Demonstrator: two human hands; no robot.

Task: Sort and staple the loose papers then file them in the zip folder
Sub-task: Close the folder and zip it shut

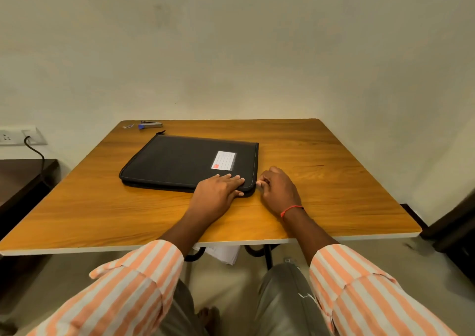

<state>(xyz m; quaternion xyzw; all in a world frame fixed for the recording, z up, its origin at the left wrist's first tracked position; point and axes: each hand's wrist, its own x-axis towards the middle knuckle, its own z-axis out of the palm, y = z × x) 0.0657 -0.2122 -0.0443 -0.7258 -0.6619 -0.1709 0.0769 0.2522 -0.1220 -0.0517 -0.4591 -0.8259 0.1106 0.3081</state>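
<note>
Head view: one stapler (pixel 150 124), one zip folder (pixel 180 160), left hand (pixel 218 190) flat atop, right hand (pixel 277 189) pinching zipper (pixel 256 182).

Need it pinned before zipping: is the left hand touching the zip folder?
Touching. The head view shows the left hand lying flat on the near right corner of the zip folder, fingers straight across its cover.

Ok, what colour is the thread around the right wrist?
Red. The thread behind the right hand shows best in the head view.

Matt black cloth zip folder (pixel 180 163) on smooth wood table (pixel 321 181)
</note>
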